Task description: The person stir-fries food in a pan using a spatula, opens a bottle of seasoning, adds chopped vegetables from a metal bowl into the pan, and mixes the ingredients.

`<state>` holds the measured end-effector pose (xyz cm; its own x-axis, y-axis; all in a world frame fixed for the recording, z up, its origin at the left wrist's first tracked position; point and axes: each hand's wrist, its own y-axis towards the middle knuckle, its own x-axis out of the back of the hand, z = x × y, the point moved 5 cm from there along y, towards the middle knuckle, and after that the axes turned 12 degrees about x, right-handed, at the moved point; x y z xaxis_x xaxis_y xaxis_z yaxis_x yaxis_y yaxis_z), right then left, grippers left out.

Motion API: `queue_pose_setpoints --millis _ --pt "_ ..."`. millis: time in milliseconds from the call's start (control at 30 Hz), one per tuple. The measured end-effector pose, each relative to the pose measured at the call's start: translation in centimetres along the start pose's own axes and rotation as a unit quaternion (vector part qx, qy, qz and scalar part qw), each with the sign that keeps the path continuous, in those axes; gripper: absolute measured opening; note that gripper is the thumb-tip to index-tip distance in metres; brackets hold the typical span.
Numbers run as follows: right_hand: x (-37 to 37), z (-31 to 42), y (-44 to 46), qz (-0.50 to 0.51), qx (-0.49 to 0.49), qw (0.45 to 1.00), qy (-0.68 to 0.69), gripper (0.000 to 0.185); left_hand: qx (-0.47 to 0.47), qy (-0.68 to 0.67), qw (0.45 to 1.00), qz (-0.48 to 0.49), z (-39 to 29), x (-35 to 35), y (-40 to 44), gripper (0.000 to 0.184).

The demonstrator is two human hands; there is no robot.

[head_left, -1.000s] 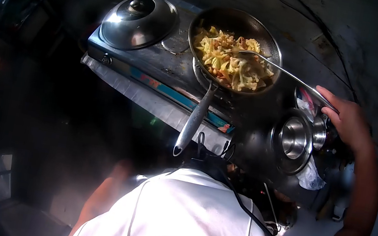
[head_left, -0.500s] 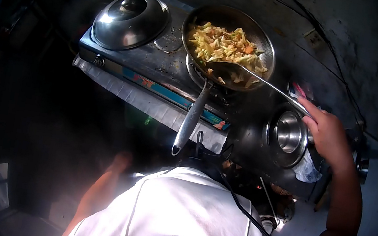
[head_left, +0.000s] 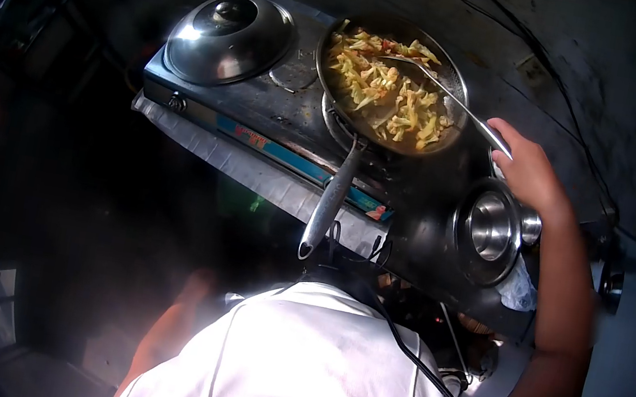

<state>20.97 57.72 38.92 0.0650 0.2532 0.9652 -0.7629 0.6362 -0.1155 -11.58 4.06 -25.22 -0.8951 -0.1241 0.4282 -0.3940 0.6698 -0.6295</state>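
Note:
My right hand [head_left: 528,172] is closed around the handle of a long metal spatula [head_left: 452,97]. The spatula's head is among the pieces of cooked cauliflower [head_left: 371,82], which have some orange bits in them. They lie in a deep frying pan [head_left: 460,113] on the right burner of a gas stove. The pan's grey handle [head_left: 330,200] points toward me, with no hand on it. My left hand [head_left: 198,283] hangs low beside my body in the haze, its fingers too dim to make out.
A domed steel lid [head_left: 230,43] sits on the left side of the gas stove [head_left: 290,111]. Steel bowls [head_left: 490,226] stand right of the stove, with a clear plastic bag [head_left: 518,290] beside them. Cables [head_left: 541,51] run along the wall behind.
My right hand has moved up and slightly left with the spatula. The spatula's head has gone farther into the pan, and the cauliflower is spread wider, with pieces nearer the pan's front.

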Motion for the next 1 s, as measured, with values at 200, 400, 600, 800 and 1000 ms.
queue_pose_setpoints --millis 200,400,600,800,1000 --pt "-4.7 0.0 -0.9 -0.003 -0.009 1.0 -0.029 0.045 0.108 0.0 0.994 0.014 -6.9 1.1 -1.9 0.024" --pt "1.1 2.6 -7.2 0.006 0.028 1.0 -0.006 0.044 0.269 -0.155 0.95 0.024 -17.0 3.6 -6.1 0.026" --pt "2.9 2.2 -7.8 0.083 -0.025 0.996 0.027 0.045 0.151 -0.052 0.987 0.026 -8.5 2.1 -3.4 0.03" --pt "-1.7 -0.7 -0.2 0.017 -0.002 1.0 0.008 0.042 0.222 -0.026 0.974 0.038 -4.6 1.2 -2.8 0.032" --pt "0.1 -2.7 -1.1 -0.032 -0.034 0.989 0.142 0.042 0.166 -0.142 0.976 0.013 -10.5 2.5 -4.5 0.026"
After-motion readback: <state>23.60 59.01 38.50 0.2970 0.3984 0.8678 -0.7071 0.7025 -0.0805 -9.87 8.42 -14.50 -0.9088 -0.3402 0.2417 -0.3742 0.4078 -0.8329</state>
